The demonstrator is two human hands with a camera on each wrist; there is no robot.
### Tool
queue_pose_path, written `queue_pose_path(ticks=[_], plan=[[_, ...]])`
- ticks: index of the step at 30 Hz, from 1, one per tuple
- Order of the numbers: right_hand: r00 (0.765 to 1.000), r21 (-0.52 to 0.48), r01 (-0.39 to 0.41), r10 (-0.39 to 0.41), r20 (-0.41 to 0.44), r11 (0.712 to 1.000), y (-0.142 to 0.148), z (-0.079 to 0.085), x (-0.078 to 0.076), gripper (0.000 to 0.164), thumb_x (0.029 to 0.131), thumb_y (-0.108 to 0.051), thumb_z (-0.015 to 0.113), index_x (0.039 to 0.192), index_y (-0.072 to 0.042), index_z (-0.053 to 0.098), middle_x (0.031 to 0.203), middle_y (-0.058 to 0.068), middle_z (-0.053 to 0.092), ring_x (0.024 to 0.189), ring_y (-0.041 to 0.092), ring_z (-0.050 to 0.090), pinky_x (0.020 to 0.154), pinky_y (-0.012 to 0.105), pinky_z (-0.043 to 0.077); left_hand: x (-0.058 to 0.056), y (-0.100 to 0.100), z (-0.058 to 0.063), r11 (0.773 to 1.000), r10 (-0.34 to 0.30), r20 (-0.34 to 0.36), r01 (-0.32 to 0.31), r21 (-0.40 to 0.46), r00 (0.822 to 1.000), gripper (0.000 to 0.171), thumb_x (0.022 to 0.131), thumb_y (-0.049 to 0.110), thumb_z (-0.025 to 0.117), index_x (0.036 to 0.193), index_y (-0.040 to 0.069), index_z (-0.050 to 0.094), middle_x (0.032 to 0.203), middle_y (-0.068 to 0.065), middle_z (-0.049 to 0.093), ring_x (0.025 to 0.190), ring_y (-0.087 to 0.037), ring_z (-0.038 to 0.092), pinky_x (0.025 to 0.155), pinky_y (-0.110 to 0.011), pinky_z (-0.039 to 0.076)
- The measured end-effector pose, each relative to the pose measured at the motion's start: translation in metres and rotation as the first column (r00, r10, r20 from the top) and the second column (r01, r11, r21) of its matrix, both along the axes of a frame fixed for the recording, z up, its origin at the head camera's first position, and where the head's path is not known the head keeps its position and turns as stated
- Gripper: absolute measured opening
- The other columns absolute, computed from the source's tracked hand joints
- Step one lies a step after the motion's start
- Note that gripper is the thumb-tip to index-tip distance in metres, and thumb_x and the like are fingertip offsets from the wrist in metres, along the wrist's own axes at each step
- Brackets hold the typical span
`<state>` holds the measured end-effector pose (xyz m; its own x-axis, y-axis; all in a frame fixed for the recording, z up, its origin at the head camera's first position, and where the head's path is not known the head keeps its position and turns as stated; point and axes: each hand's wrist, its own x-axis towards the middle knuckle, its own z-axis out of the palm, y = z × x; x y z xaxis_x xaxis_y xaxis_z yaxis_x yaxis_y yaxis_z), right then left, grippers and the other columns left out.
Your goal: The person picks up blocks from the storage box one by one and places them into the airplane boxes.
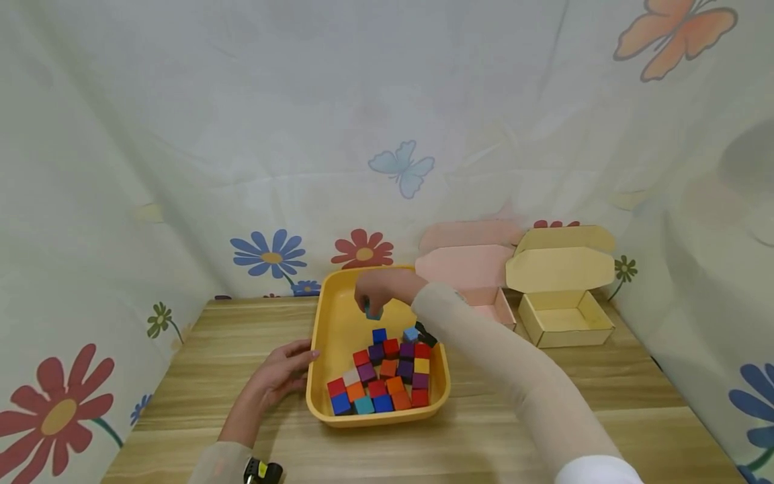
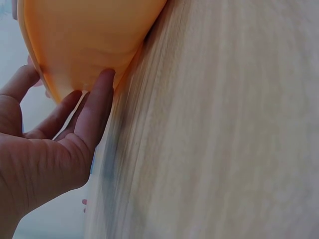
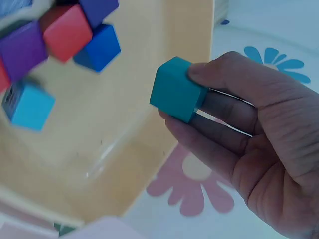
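Note:
A teal cube [image 3: 174,87] is pinched between the thumb and fingers of my right hand [image 1: 382,289], raised over the far part of the yellow tray [image 1: 338,422]. At the tray's left side, my left hand [image 1: 284,373] holds the rim. One digit reaches over the edge while other fingers [image 2: 97,107] touch the outer wall. Several colored cubes lie bunched in the near part of the tray, among them a blue cube [image 1: 379,335], a yellow cube [image 1: 421,366] and a light blue cube [image 1: 411,334] by my right wrist.
Right of the tray stand a pink box [image 1: 465,265], partly hidden by my right forearm, and a pale yellow box [image 1: 566,329], both with lids raised. The wooden table [image 1: 254,323] meets a flower-printed cloth at the back and sides.

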<state>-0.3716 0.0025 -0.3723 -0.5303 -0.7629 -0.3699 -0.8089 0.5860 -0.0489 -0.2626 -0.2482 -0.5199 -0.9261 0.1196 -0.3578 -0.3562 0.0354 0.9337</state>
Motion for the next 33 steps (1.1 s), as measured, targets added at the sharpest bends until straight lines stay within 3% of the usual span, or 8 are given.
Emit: queue_pose_path(ticks=[9,14,23,33], plan=[[1.000,-0.009,0.012,-0.012,-0.028,1.000,0.035,0.009,-0.010,0.027,0.093,-0.024,0.076,0.118,-0.013,0.076,0.106,-0.003,0.073,0.094,0.017,0.062,0.089,0.026,0.056,0.002,0.000,0.000,1.000,0.009,-0.008,-0.009,-0.004,1.000,0.061,0.098,0.027,0.070,0.151,0.007,0.044,0.144,-0.022,0.053,0.117,-0.031,0.064,0.090,-0.049,0.058],[0.997,-0.022,0.079,-0.079,-0.019,0.997,0.060,0.008,-0.008,0.025,0.093,-0.023,0.076,0.117,-0.015,0.076,0.108,-0.004,0.073,0.093,0.015,0.062,0.088,0.025,0.056,0.003,0.000,-0.001,1.000,0.000,-0.004,0.000,0.005,1.000,0.062,0.098,0.026,0.070,0.150,0.007,0.045,0.144,-0.021,0.054,0.116,-0.030,0.064,0.091,-0.049,0.058],[0.996,-0.053,0.092,-0.092,-0.010,0.994,0.094,0.011,-0.006,0.023,0.094,-0.024,0.076,0.114,-0.014,0.078,0.108,-0.003,0.074,0.089,0.016,0.062,0.088,0.028,0.057,0.007,-0.002,0.000,1.000,0.020,0.002,-0.020,-0.001,1.000,0.061,0.099,0.026,0.068,0.152,0.008,0.043,0.147,-0.022,0.051,0.120,-0.031,0.062,0.092,-0.048,0.058],[0.998,-0.063,0.008,-0.012,-0.066,0.998,0.131,0.006,-0.009,0.030,0.092,-0.023,0.077,0.117,-0.008,0.076,0.110,0.003,0.075,0.089,0.019,0.063,0.089,0.032,0.057,0.011,-0.001,0.002,1.000,0.025,0.012,-0.025,0.000,1.000,0.065,0.097,0.029,0.071,0.152,0.009,0.043,0.148,-0.021,0.050,0.120,-0.030,0.062,0.093,-0.047,0.057]])
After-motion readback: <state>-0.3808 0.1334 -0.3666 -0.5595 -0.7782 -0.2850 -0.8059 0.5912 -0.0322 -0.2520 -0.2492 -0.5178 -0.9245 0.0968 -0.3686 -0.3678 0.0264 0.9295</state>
